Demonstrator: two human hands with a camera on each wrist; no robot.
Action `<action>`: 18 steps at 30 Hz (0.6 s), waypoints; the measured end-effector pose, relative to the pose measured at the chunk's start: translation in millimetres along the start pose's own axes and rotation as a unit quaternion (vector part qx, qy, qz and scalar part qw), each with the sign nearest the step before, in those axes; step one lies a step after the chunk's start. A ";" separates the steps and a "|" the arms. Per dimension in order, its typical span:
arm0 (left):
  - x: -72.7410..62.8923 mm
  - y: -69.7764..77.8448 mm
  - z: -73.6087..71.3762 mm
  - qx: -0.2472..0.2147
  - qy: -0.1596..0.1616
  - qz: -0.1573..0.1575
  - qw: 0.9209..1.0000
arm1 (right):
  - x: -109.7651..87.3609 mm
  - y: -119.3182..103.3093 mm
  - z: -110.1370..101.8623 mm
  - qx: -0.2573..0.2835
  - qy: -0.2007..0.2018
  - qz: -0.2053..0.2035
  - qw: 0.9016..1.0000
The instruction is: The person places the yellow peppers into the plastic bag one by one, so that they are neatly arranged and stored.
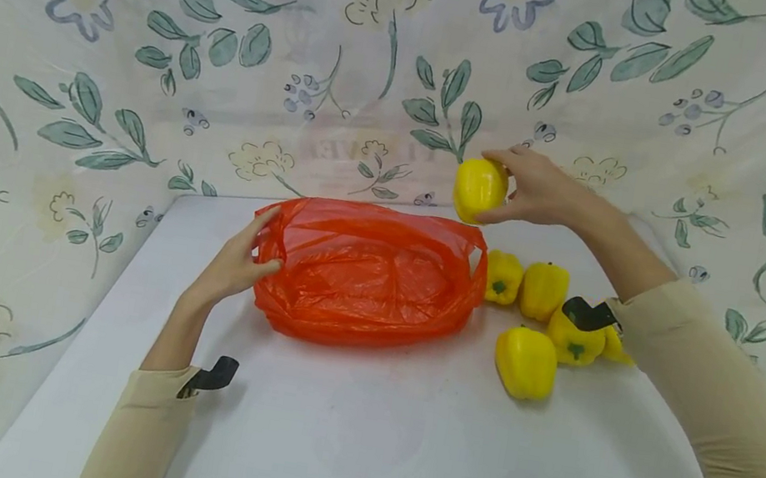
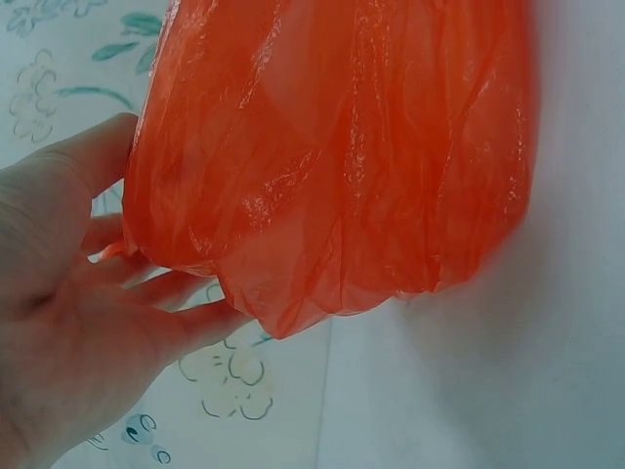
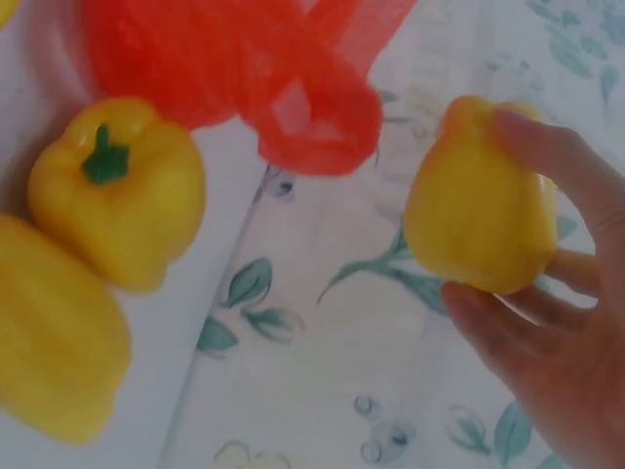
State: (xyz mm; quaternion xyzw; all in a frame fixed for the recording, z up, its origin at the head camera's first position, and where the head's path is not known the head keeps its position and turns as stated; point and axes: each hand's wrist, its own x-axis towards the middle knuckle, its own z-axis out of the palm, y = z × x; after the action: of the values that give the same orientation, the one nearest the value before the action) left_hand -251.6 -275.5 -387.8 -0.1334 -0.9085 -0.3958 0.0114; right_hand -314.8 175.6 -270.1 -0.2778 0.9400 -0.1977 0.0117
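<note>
A yellow bell pepper (image 1: 480, 191) is held up above the back right of an orange-red plastic bag (image 1: 359, 335). My right hand (image 1: 539, 187) grips this pepper between thumb and fingers, as the right wrist view also shows. The bag lies on its base with its mouth spread wide. At its left end my left hand (image 1: 238, 259) holds the rim, thumb on one side and fingers on the other. In the left wrist view, the fingers (image 2: 210, 322) go partly behind the thin plastic.
Several more yellow bell peppers stand on the white table (image 1: 334, 442) right of the bag, one pepper (image 1: 525, 363) nearer the front. The right forearm passes over part of this group. Behind the table's back edge hangs a floral-patterned cloth (image 1: 342, 122).
</note>
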 end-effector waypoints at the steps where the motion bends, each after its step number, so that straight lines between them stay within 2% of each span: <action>1: 0.1 0.0 0.2 0.001 0.001 -0.003 1.000 | 3.7 -3.8 1.9 0.003 -0.003 -0.002 1.000; 7: 0.0 -0.4 2.0 0.011 -0.002 -0.006 1.000 | 22.9 -22.8 14.8 0.018 -0.013 -0.019 1.000; 14: 1.6 -1.1 2.9 0.010 -0.007 0.010 1.000 | 45.5 -39.6 31.1 0.038 -0.015 -0.048 0.998; 18: 2.5 0.5 3.4 0.013 -0.008 0.007 1.000 | 58.3 -52.2 43.7 0.056 -0.032 -0.045 0.997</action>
State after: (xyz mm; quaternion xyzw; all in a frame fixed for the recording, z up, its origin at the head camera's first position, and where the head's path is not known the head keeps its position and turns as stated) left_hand -253.6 -272.1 -389.5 -0.1432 -0.9125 -0.3832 0.0084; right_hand -331.3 88.9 -285.5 -0.3250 0.9131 -0.2413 0.0479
